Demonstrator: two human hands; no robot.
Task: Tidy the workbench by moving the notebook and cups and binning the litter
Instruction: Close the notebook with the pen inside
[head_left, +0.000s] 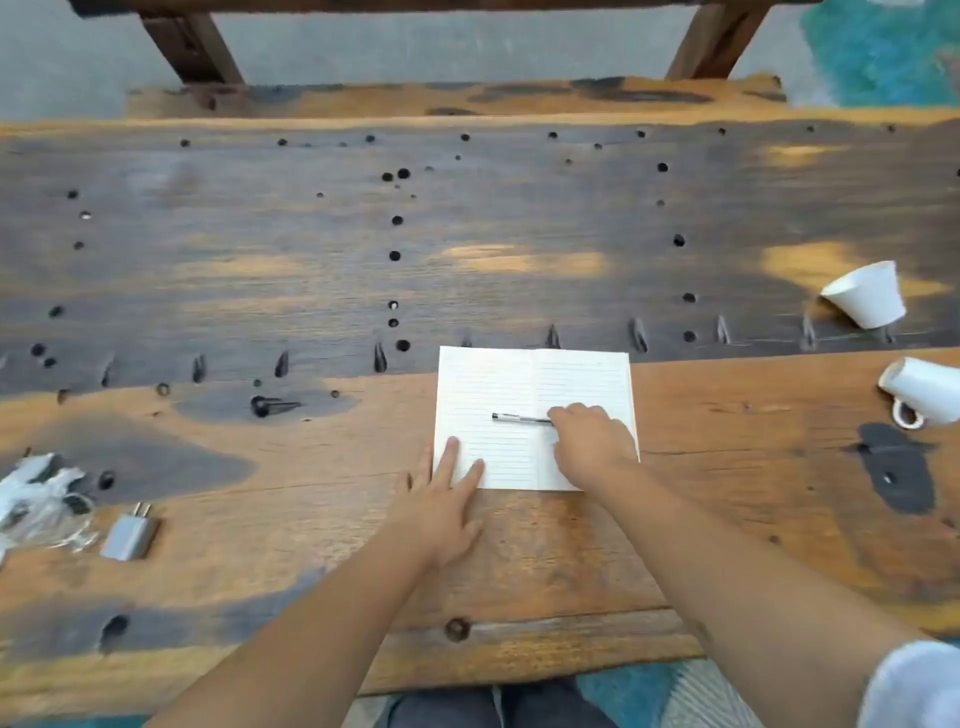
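An open lined notebook (498, 384) lies flat on the wooden workbench (727, 519), near its front middle. A dark pen (519, 418) lies across the pages. My right hand (589, 441) rests on the right page with its fingers closed on the pen's right end. My left hand (447, 499) lies flat, fingers spread, its fingertips pressing the notebook's lower left corner. A white paper cup (865, 301) lies tipped on its side at the right. A white mug (922, 395) with a handle lies on its side at the far right edge.
Crumpled clear plastic litter (39, 499) sits at the left edge. A grey plug adapter (130, 532) lies beside it. The bench top is full of drilled holes and notches. A wooden frame stands behind the bench.
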